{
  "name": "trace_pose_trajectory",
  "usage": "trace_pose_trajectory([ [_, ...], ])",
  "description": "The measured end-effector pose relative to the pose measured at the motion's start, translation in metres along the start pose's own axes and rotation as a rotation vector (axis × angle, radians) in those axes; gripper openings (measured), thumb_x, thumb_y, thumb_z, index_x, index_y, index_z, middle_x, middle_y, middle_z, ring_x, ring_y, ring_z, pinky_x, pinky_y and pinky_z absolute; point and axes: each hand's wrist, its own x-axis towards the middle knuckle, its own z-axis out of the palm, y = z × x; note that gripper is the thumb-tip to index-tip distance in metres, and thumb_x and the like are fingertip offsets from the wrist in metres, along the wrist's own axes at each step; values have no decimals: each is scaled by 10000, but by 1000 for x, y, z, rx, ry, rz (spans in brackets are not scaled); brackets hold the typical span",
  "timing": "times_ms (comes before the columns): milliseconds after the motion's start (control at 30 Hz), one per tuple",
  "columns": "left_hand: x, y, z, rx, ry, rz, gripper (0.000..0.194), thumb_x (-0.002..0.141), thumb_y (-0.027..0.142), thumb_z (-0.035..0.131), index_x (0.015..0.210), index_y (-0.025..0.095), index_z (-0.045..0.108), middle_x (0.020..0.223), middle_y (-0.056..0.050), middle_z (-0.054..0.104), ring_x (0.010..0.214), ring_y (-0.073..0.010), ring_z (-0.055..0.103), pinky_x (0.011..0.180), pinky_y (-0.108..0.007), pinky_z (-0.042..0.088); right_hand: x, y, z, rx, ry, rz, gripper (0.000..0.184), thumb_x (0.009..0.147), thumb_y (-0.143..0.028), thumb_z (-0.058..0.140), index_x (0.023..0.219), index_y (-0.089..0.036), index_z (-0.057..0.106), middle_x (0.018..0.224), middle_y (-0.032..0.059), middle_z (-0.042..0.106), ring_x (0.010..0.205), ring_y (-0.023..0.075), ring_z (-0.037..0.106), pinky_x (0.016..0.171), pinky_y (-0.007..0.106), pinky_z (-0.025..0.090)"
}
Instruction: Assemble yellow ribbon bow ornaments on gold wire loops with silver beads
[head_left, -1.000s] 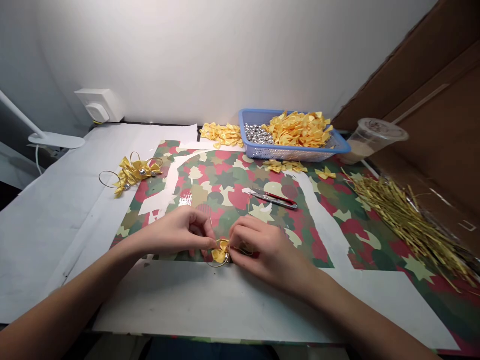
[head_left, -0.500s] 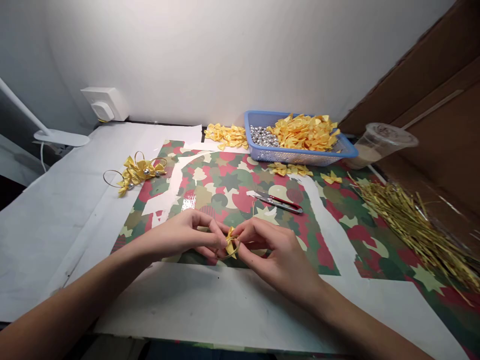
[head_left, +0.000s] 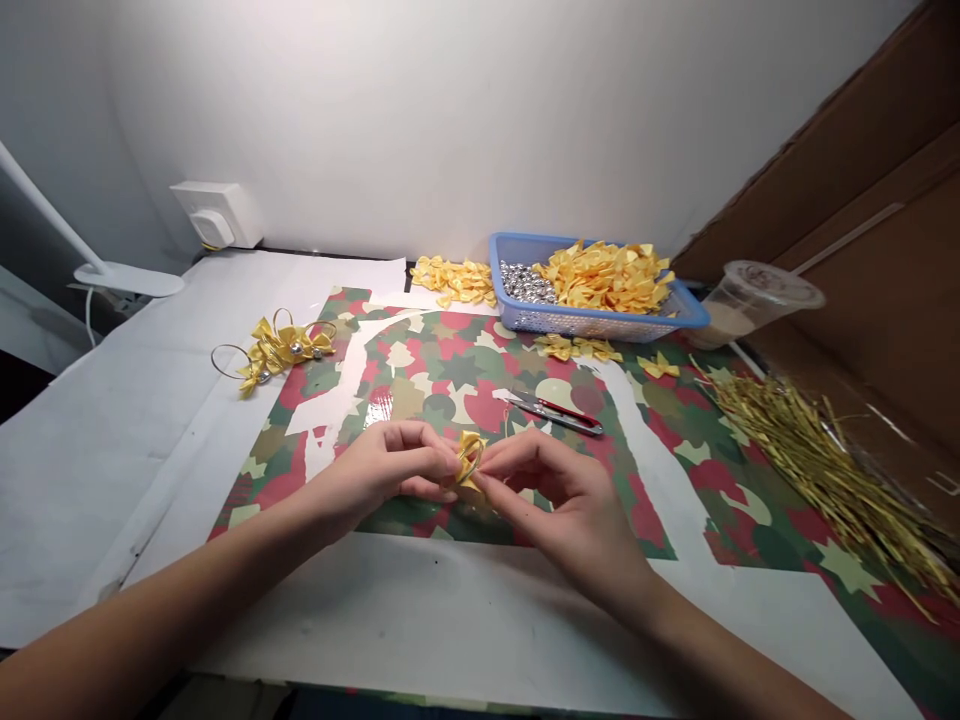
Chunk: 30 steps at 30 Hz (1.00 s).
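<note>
While hands pinch | yellow ribbon bow | sits higher than before

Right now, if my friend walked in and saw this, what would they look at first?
The bright blue plastic basket at the back would probably catch their eye first, heaped with yellow ribbon bows beside silver beads. In the middle, the left hand and right hand pinch a small yellow bow above a camouflage-patterned sheet. Off to the right lies a big bunch of gold strands.
</note>
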Motion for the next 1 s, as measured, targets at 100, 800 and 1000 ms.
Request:
trace_pose_trajectory([
  [100,0,2,0,-62,-53,-16,159,696,255,727,626,140,641,709,-9,671,662,-99,629,624,-200,524,2,-2,-1,209,-52,150,109,801,-288,657,810,-218,574,730,-1,659,660,135,662,618,265,586],
  [800,-5,5,12,170,45,101,221,704,291,743,612,127,628,749,-44,697,655,-116,648,554,-190,528,7,2,0,433,-39,419,228,688,-387,768,722,-189,661,657,-10,690,592,118,650,596,246,557],
  [1000,-2,2,7,158,29,120,183,721,295,715,660,137,647,734,-29,679,664,-121,644,548,-191,535,9,1,0,489,-85,447,260,663,-403,787,727,-188,654,651,-9,691,603,123,657,617,254,562],
])
